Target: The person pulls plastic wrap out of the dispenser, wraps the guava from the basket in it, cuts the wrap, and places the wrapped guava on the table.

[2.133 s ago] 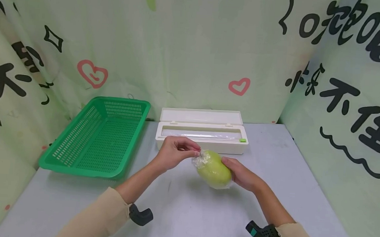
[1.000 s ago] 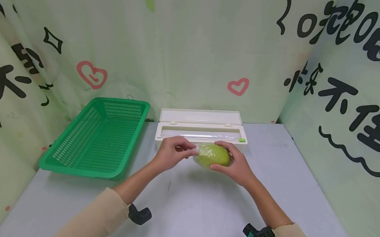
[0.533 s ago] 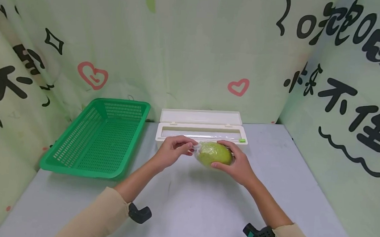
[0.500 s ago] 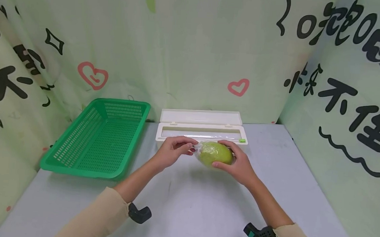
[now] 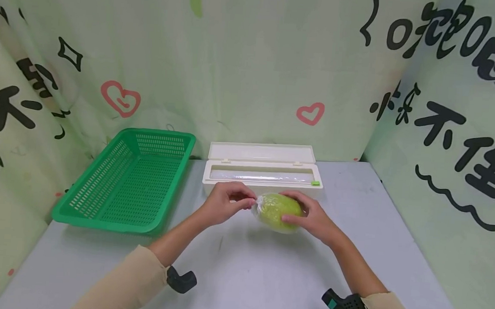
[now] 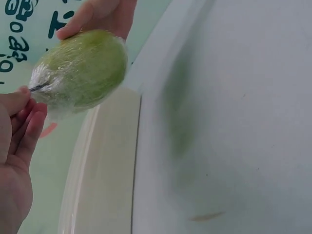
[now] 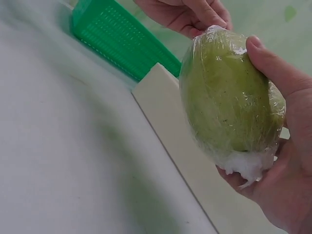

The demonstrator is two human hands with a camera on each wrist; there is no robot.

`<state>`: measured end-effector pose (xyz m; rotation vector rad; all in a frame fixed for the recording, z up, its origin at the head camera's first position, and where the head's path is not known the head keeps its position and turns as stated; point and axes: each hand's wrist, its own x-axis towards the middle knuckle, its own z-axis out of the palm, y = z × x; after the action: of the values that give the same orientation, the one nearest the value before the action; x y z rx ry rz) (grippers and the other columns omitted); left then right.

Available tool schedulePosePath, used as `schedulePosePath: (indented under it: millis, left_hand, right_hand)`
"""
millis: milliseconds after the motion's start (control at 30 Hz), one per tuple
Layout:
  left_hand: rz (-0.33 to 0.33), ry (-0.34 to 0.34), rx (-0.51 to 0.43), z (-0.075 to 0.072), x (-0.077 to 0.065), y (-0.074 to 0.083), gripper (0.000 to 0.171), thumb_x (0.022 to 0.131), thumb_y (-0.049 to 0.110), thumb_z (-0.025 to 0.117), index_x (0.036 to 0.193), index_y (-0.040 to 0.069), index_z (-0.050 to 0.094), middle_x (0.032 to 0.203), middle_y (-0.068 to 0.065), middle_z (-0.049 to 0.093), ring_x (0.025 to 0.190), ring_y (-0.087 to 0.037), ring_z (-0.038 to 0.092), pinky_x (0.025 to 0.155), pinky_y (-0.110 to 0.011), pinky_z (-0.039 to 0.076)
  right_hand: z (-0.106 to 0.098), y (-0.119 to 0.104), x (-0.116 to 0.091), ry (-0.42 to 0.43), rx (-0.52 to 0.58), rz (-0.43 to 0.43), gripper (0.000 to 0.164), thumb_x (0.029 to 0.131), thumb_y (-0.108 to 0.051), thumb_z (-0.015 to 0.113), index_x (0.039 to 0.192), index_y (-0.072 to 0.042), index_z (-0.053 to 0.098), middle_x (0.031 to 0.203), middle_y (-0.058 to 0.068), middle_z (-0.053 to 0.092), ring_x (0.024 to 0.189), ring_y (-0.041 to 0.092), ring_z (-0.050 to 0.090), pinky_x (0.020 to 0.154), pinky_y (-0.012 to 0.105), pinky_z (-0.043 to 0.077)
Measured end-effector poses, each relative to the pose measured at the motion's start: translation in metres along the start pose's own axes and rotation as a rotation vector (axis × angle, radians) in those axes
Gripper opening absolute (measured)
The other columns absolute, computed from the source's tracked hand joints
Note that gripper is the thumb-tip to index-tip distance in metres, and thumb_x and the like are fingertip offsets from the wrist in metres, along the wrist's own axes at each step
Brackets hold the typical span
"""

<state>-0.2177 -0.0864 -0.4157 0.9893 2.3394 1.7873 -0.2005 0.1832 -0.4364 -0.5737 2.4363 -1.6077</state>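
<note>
A yellow-green oval fruit wrapped in clear cling film is held up over the table between both hands. My right hand grips its right end, thumb lying along the side in the right wrist view. At the other end, the fingertips of my left hand pinch the gathered film by the dark stem, seen in the left wrist view. Film wraps the fruit closely, with a whitish bunched tail at the end near the right palm.
Behind the hands stands a white cling film dispenser, lid raised, with a film roll inside and a green slider. A green plastic basket sits on the left of the white table. Printed curtains enclose the back and sides.
The fruit rose and levelled between two seconds and one second ago. Since half a second ago, it has dropped slightly and tilted, its right end lower. Left fingertips shifted at the film.
</note>
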Motion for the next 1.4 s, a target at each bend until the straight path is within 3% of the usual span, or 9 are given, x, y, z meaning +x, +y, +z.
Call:
schedulePosePath:
  millis: [100,267,367,500,667,933,1100,1267,1400]
  left_hand:
    - [0.027,0.013,0.072,0.003,0.0,-0.001,0.01,0.086,0.012,0.072,0.094,0.006,0.072,0.086,-0.008,0.07,0.073,-0.015,0.066,0.069,-0.03,0.059]
    - [0.041,0.013,0.047,0.002,0.001,-0.003,0.009,0.085,0.011,0.072,0.093,0.007,0.072,0.084,-0.007,0.069,0.071,-0.011,0.064,0.067,-0.029,0.059]
    - [0.049,-0.036,0.045,0.001,0.001,-0.001,0.006,0.089,0.01,0.068,0.093,0.006,0.069,0.084,-0.009,0.067,0.07,-0.014,0.063,0.067,-0.029,0.058]
    - [0.057,-0.127,0.099,0.004,0.002,0.005,0.009,0.098,0.011,0.055,0.092,0.007,0.061,0.079,-0.009,0.06,0.067,-0.014,0.057,0.065,-0.025,0.055]
    - [0.087,-0.162,0.148,0.01,0.002,0.011,0.022,0.103,0.011,0.043,0.083,0.008,0.052,0.065,-0.005,0.049,0.059,-0.011,0.045,0.055,-0.022,0.042]
    - [-0.001,-0.076,0.182,0.011,0.0,0.009,0.028,0.103,0.013,0.044,0.076,0.007,0.049,0.062,0.0,0.042,0.057,-0.009,0.04,0.052,-0.02,0.035]
    - [-0.044,-0.023,0.249,0.012,-0.001,0.006,0.03,0.103,0.014,0.042,0.074,0.008,0.047,0.062,0.002,0.038,0.056,-0.009,0.036,0.052,-0.019,0.032]
    - [-0.097,0.025,0.305,0.012,0.0,0.003,0.035,0.103,0.019,0.04,0.071,0.007,0.046,0.061,0.003,0.034,0.056,-0.009,0.033,0.052,-0.02,0.031]
    - [-0.161,0.049,0.343,0.012,0.001,0.002,0.039,0.104,0.027,0.04,0.078,0.008,0.062,0.064,0.003,0.041,0.061,-0.01,0.038,0.056,-0.022,0.035]
  right_hand:
    - [0.001,0.001,0.0,0.001,0.007,-0.007,0.051,0.086,-0.021,0.071,0.133,-0.015,0.053,0.132,0.007,0.055,0.114,0.023,0.048,0.096,0.037,0.046]
    - [-0.001,0.003,-0.001,-0.05,0.022,0.017,0.047,0.091,-0.023,0.065,0.134,-0.012,0.052,0.128,0.009,0.056,0.111,0.024,0.05,0.092,0.036,0.048]
    - [-0.003,0.001,-0.002,-0.147,0.088,0.1,0.042,0.1,-0.032,0.048,0.134,-0.007,0.051,0.117,0.009,0.057,0.103,0.022,0.053,0.088,0.035,0.048]
    - [-0.004,-0.004,-0.004,-0.255,0.206,0.251,0.062,0.102,-0.05,0.024,0.133,0.0,0.044,0.106,0.009,0.055,0.097,0.021,0.053,0.086,0.034,0.047]
    - [-0.001,-0.009,-0.005,-0.262,0.237,0.341,0.072,0.099,-0.061,0.017,0.134,-0.001,0.037,0.108,0.009,0.052,0.1,0.021,0.053,0.088,0.033,0.047]
    - [0.006,-0.005,-0.001,-0.114,0.034,0.069,0.042,0.101,-0.03,0.048,0.135,-0.007,0.048,0.113,0.011,0.057,0.096,0.021,0.053,0.081,0.028,0.049]
    - [0.012,-0.009,0.0,0.012,-0.023,-0.038,0.058,0.088,-0.021,0.071,0.139,-0.013,0.045,0.136,0.01,0.051,0.115,0.023,0.049,0.093,0.024,0.047]
    - [0.015,-0.013,0.0,0.137,-0.122,-0.05,0.07,0.078,-0.025,0.081,0.139,-0.018,0.046,0.141,0.007,0.049,0.119,0.024,0.05,0.097,0.036,0.048]
    - [0.017,-0.016,0.001,0.198,-0.169,-0.079,0.074,0.073,-0.026,0.085,0.137,-0.021,0.048,0.14,0.003,0.051,0.12,0.021,0.049,0.096,0.043,0.049]
